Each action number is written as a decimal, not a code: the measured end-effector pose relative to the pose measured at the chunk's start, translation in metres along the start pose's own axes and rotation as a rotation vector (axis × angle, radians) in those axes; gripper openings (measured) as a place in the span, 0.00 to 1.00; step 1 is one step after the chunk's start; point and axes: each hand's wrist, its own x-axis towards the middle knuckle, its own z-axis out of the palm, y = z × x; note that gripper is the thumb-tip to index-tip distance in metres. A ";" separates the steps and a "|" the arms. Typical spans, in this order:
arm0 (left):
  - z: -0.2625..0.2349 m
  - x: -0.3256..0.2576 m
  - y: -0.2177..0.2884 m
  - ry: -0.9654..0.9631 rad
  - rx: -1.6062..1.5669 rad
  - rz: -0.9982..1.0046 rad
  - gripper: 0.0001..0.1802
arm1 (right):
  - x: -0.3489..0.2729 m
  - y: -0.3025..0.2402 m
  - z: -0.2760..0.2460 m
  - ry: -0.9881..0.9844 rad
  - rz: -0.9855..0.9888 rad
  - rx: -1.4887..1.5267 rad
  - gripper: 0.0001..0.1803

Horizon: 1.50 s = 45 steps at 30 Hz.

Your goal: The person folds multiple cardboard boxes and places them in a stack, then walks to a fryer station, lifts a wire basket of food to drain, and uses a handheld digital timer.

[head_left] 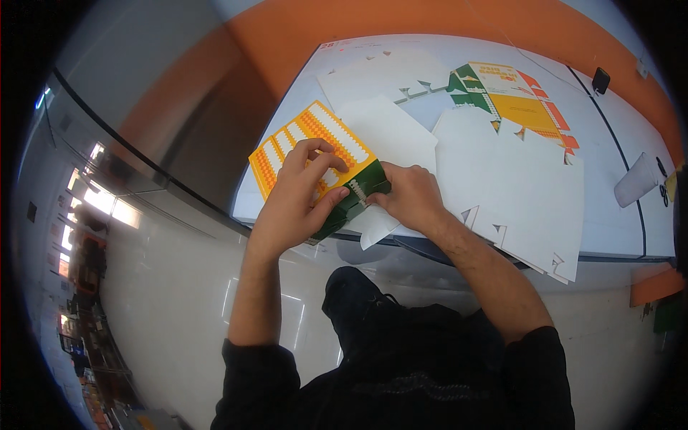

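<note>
1. Orange, yellow and green printed cardboard makes up the flat die-cut carton blank (315,154), which lies at the near left edge of the pale blue table (616,222).
2. Its orange panel carries rows of pale scalloped strips; the green end is partly folded over.
3. The left hand (297,201) lies curled on the carton, fingers pressing the orange panel, thumb at the green fold.
4. The right hand (410,195) pinches the green flap closed-fingered.
5. Plain white cardboard blanks (516,193) lie beside it.
</note>
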 end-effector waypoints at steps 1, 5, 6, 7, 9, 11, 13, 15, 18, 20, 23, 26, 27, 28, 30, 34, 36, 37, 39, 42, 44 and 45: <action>0.001 0.001 0.000 0.002 0.004 0.003 0.13 | -0.001 0.000 0.001 0.000 0.001 0.000 0.19; -0.003 0.000 0.002 0.026 -0.018 0.002 0.14 | -0.001 -0.004 0.002 -0.064 -0.034 0.129 0.15; -0.003 0.001 0.001 0.040 -0.021 0.016 0.14 | 0.001 -0.003 -0.001 -0.121 -0.063 0.190 0.13; -0.003 0.002 0.001 0.054 -0.013 0.016 0.14 | 0.002 -0.001 -0.001 -0.121 -0.078 0.187 0.13; -0.005 0.001 0.001 0.046 -0.049 -0.013 0.19 | -0.003 0.004 0.000 -0.169 -0.096 0.381 0.13; -0.013 -0.002 0.002 0.147 -0.070 0.039 0.21 | -0.003 0.007 -0.001 -0.225 -0.060 0.399 0.14; -0.023 -0.011 -0.004 0.300 -0.092 0.091 0.25 | -0.005 0.005 -0.003 -0.268 -0.037 0.498 0.15; -0.032 -0.027 -0.017 0.426 -0.152 -0.002 0.25 | -0.004 -0.001 -0.010 -0.311 -0.029 0.511 0.14; -0.031 -0.050 -0.045 0.497 -0.172 -0.187 0.29 | -0.002 -0.006 -0.015 -0.367 -0.070 0.525 0.16; -0.018 -0.053 -0.052 0.304 -0.109 -0.294 0.29 | 0.004 0.012 -0.002 -0.417 -0.003 0.469 0.15; -0.016 -0.050 -0.070 0.289 -0.250 -0.336 0.28 | 0.004 0.008 0.018 -0.236 -0.020 0.509 0.12; -0.029 -0.052 -0.102 0.341 -0.489 -0.402 0.25 | 0.008 -0.021 0.039 -0.308 0.072 0.490 0.12; -0.031 -0.049 -0.108 0.359 -0.634 -0.417 0.24 | 0.009 -0.027 0.049 -0.263 0.082 0.527 0.12; -0.031 -0.048 -0.111 0.357 -0.633 -0.414 0.24 | 0.010 -0.029 0.054 -0.259 0.082 0.527 0.12; -0.032 -0.046 -0.114 0.340 -0.630 -0.459 0.22 | 0.010 -0.033 0.059 -0.279 0.200 0.630 0.13; -0.031 -0.041 -0.112 0.319 -0.641 -0.431 0.23 | 0.007 -0.027 0.070 -0.113 0.128 0.766 0.09; -0.030 -0.040 -0.111 0.309 -0.672 -0.435 0.24 | 0.006 -0.028 0.067 -0.198 0.184 0.690 0.10; -0.031 -0.042 -0.112 0.307 -0.672 -0.442 0.24 | 0.007 -0.028 0.062 -0.203 0.188 0.693 0.10; -0.034 -0.045 -0.118 0.319 -0.656 -0.410 0.24 | 0.010 -0.027 0.046 -0.206 -0.150 0.234 0.07; -0.036 -0.044 -0.116 0.309 -0.664 -0.436 0.24 | 0.015 -0.026 0.029 -0.143 -0.369 -0.007 0.08; -0.035 -0.043 -0.115 0.299 -0.668 -0.457 0.25 | 0.016 -0.019 0.032 -0.144 -0.364 0.020 0.08; -0.034 -0.042 -0.116 0.303 -0.657 -0.451 0.25 | 0.016 -0.018 0.034 -0.109 -0.434 -0.064 0.08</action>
